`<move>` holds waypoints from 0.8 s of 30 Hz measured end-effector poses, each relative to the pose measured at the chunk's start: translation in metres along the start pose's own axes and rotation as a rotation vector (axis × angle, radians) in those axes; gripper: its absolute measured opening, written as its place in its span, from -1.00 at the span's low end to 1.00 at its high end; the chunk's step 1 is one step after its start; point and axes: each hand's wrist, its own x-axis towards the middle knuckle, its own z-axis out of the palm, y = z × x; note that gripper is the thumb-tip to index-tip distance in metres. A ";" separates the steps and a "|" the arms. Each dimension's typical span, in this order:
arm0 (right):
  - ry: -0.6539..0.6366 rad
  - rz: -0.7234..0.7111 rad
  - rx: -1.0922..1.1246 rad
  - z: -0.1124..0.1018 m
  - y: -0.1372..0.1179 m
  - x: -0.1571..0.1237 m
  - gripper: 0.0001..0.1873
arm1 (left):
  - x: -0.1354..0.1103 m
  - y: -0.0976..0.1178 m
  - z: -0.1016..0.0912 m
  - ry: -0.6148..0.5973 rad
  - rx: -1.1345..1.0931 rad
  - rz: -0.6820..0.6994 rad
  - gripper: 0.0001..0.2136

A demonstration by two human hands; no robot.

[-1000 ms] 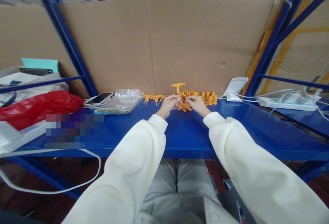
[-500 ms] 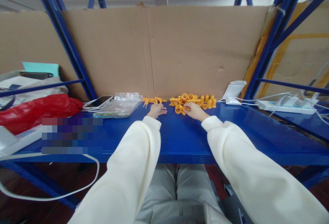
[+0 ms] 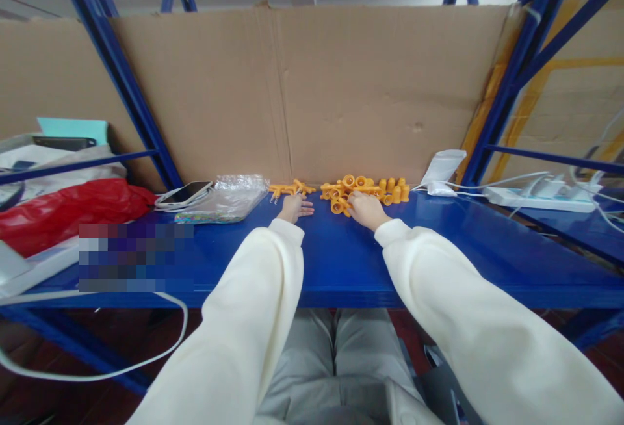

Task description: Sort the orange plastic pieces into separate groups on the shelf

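My left hand (image 3: 294, 208) lies low over the blue tabletop, its fingers stretched out and a little spread, with nothing visible in it. Just behind it are several small orange branched plastic pieces (image 3: 303, 187), some with thin metal-looking coils. At the front edge of a pile of orange plastic pieces with round cup-like ends (image 3: 337, 206), my right hand (image 3: 369, 210) has its fingers bent in, pressed around an orange plastic piece (image 3: 346, 210). The fingertips partly hide that piece. Several orange caps (image 3: 398, 192) stand together at the pile's right end.
A clear plastic bag (image 3: 229, 199) and a phone with a white cable (image 3: 188, 194) lie left of my hands. Farther left is a red bag (image 3: 78, 207). On the right are a white adapter (image 3: 439, 187) and a power strip (image 3: 541, 199). Cardboard (image 3: 351, 93) stands behind.
My right hand has shifted slightly left and turned more over the front of the orange pile. My left hand stays almost in place. The whole view has tilted slightly.
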 end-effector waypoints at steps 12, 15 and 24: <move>0.017 0.021 0.012 0.005 0.001 0.003 -0.63 | 0.003 -0.006 0.001 0.031 0.016 0.019 -0.80; 0.002 0.055 0.014 0.004 0.000 0.002 -0.64 | 0.007 -0.007 0.000 0.033 -0.015 0.039 -0.76; -0.030 0.130 -0.019 -0.003 -0.009 0.001 -0.68 | 0.018 -0.003 -0.011 0.070 -0.050 0.063 -0.73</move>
